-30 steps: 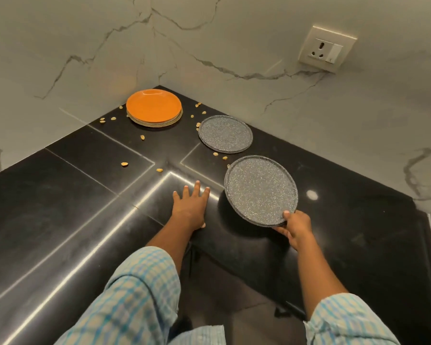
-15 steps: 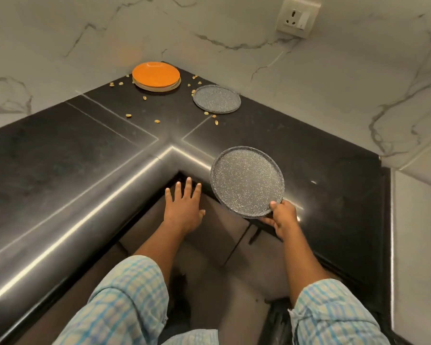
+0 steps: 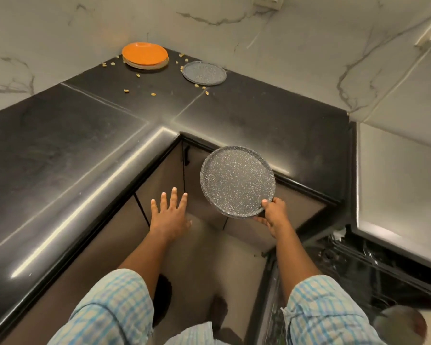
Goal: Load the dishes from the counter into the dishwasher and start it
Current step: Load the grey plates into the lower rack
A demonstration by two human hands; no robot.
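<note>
Counter: black polished stone, glossy, streaky reflections. Wall: white marble-look, grey veins, smooth, faint sheen. Grey plate: speckled, matt, granite-look. Orange plate: smooth, low gloss. Sleeves: checked woven cloth.

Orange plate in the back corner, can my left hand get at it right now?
Probably, with a lean: the left hand is empty, and only scattered crumbs lie on the counter between it and the orange plate.

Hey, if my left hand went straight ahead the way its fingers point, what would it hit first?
Probably the cabinet doors in the inner corner below the black counter. The left hand is open, and depth is unclear, so it might meet the counter's edge instead.
</note>
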